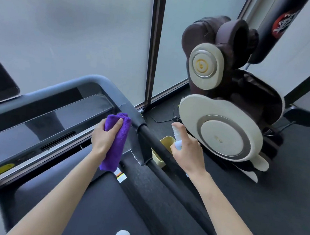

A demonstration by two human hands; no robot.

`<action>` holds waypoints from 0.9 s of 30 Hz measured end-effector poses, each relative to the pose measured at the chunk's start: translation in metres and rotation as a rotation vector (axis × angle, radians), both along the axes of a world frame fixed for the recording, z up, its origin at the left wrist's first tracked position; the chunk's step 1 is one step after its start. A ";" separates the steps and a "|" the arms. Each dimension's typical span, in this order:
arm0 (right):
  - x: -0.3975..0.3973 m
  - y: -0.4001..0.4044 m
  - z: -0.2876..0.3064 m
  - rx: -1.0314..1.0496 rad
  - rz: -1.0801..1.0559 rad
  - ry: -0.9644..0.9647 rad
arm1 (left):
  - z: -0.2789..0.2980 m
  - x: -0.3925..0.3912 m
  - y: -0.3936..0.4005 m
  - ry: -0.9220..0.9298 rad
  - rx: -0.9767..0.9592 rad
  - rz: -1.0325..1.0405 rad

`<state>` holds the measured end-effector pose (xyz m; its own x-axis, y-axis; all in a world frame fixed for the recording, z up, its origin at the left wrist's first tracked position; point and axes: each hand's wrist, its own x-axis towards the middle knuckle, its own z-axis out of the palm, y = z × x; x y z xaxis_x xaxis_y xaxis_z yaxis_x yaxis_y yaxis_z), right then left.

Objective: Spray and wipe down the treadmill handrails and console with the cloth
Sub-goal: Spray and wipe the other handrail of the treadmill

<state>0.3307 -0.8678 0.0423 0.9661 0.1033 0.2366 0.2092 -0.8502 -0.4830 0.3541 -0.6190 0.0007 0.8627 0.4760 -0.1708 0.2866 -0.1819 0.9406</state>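
head view, person standing on the treadmill belt. the left hand [104, 137] grips a folded purple cloth [116, 142], fingers curled round it, thumb across its upper end; the top of the cloth lies against the right end of the console [49, 117], where the console meets the right handrail [154, 137]. the right hand [186, 150] is wrapped round a small white spray bottle [177, 137], held upright on the outer side of the handrail, apart from it, nozzle turned toward the rail; which finger rests on the pump cannot be told. judged risks: the nozzle sits close to the cloth hand and to the console screen, so a press at this angle could throw mist onto the dark display or into the slot below it instead of the rail, and wet electronics are the likeliest harm; overspray could also drift past the rail to the massage chair [222, 107] and the cable [161, 117] on the floor beside it. the cloth is held by its upper part with a long tail hanging free, which could drag or slip loose during a stroke. containers: the bottle's fill level is not visible under the hand; a pale yellow bin [162, 149] stands on the floor just beyond the handrail, partly hidden by it, contents not visible.
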 end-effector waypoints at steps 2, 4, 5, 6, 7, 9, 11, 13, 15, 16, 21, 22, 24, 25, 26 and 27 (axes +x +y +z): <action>0.002 0.000 0.002 0.004 -0.017 -0.006 | -0.003 -0.004 -0.002 0.010 -0.011 -0.010; 0.000 0.001 0.004 0.011 -0.030 -0.007 | -0.003 -0.005 -0.006 0.007 -0.027 -0.022; -0.002 0.001 0.004 0.012 -0.034 -0.006 | -0.001 -0.005 -0.008 0.000 -0.027 -0.032; -0.004 0.001 0.005 0.005 -0.033 -0.007 | 0.000 -0.005 -0.010 -0.008 -0.031 -0.036; -0.007 0.002 0.005 -0.012 -0.030 -0.014 | 0.002 -0.004 -0.011 -0.015 -0.036 -0.039; -0.015 -0.001 0.008 -0.065 -0.034 -0.025 | 0.006 -0.002 -0.013 -0.020 -0.032 -0.052; -0.021 -0.009 0.009 -0.105 -0.069 -0.038 | 0.009 -0.002 -0.017 -0.025 -0.032 -0.068; -0.028 -0.020 0.010 -0.123 -0.134 -0.049 | 0.010 -0.002 -0.023 -0.027 -0.021 -0.091; -0.037 -0.031 0.009 -0.109 -0.178 -0.039 | 0.009 -0.003 -0.030 -0.020 -0.020 -0.128; -0.043 -0.034 0.008 -0.090 -0.185 -0.031 | 0.009 -0.005 -0.034 -0.012 -0.018 -0.146; -0.069 -0.045 0.005 -0.010 -0.246 -0.059 | 0.005 -0.011 -0.055 -0.012 0.000 -0.205; -0.074 -0.047 0.005 -0.010 -0.269 -0.072 | 0.004 -0.011 -0.057 -0.018 0.013 -0.214; -0.086 -0.054 0.005 -0.010 -0.330 -0.104 | 0.003 -0.011 -0.061 -0.033 0.039 -0.228; -0.092 -0.058 0.004 -0.006 -0.362 -0.116 | 0.002 -0.011 -0.062 -0.037 0.043 -0.235; -0.098 -0.061 0.004 -0.004 -0.391 -0.120 | 0.002 -0.011 -0.063 -0.036 0.040 -0.241; -0.104 -0.065 0.003 -0.005 -0.416 -0.114 | 0.001 -0.011 -0.065 -0.032 0.034 -0.248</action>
